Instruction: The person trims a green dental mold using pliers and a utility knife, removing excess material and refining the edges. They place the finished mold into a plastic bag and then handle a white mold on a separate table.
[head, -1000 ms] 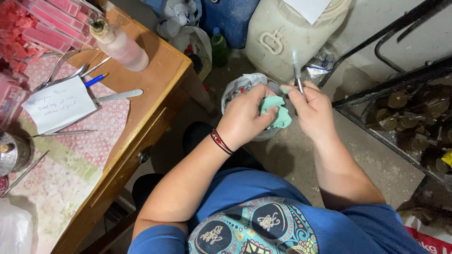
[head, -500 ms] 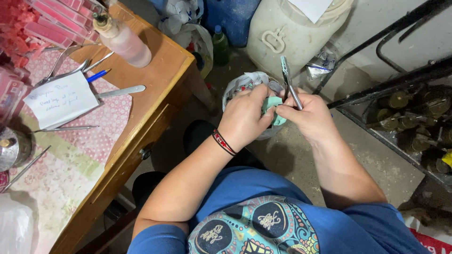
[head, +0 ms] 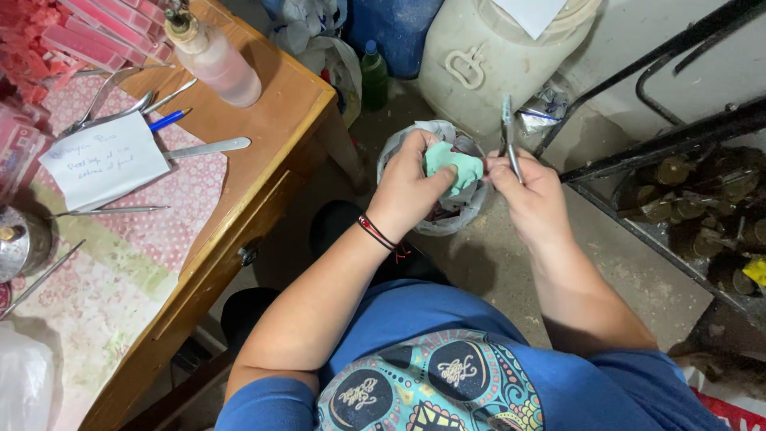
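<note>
My left hand (head: 411,185) grips a crumpled green cloth (head: 452,166) and holds it over a small bin lined with a plastic bag (head: 447,222) on the floor. My right hand (head: 528,191) holds a thin metal tool (head: 507,134) upright, its lower end against the cloth. A black and red band circles my left wrist. Both hands are close together above the bin.
A wooden table (head: 275,140) on the left carries a pink-liquid bottle (head: 214,56), a paper note (head: 104,160), a blue pen (head: 169,120), several metal tools and a metal cup (head: 20,239). A large white drum (head: 491,56) and green bottle (head: 373,78) stand behind; a black metal rack (head: 678,144) is on the right.
The two hands have shifted slightly over the bin while working the cloth against the tool. The tool tilted to the left, then returned upright.
</note>
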